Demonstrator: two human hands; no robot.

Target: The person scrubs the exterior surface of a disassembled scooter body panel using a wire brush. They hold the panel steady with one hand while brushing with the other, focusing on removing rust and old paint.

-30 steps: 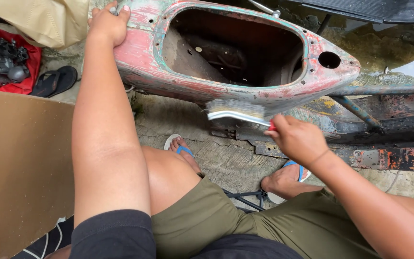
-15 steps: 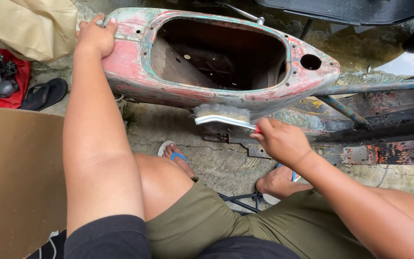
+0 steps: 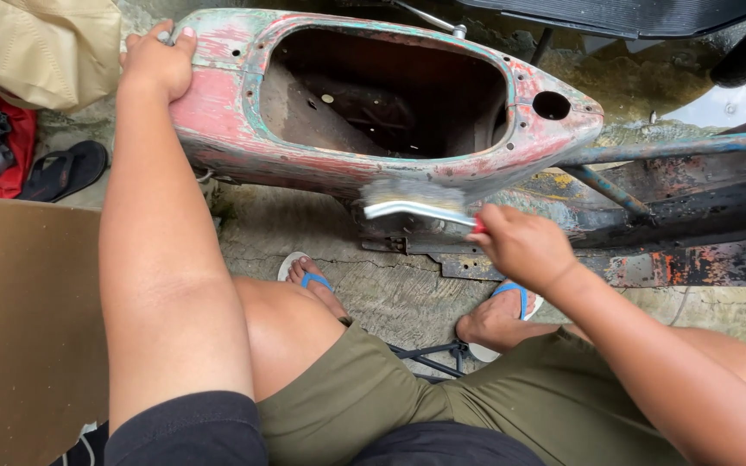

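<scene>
A worn red-and-teal metal scooter body shell (image 3: 373, 112) spans twelve o'clock, mid-scrub. Left hand (image 3: 155, 62) clamps its eleven o'clock rim. Right hand (image 3: 524, 246) clenches a wire brush (image 3: 416, 205), seemingly touching the flank; next, firm strokes.

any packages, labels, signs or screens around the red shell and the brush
No labels, signs or screens show.
Tan bag: top left, soft, crumpled, plain.
Brown cardboard sheet: left edge on the ground, flat, plain.
Red tray: far left, holds dark metal parts.
</scene>
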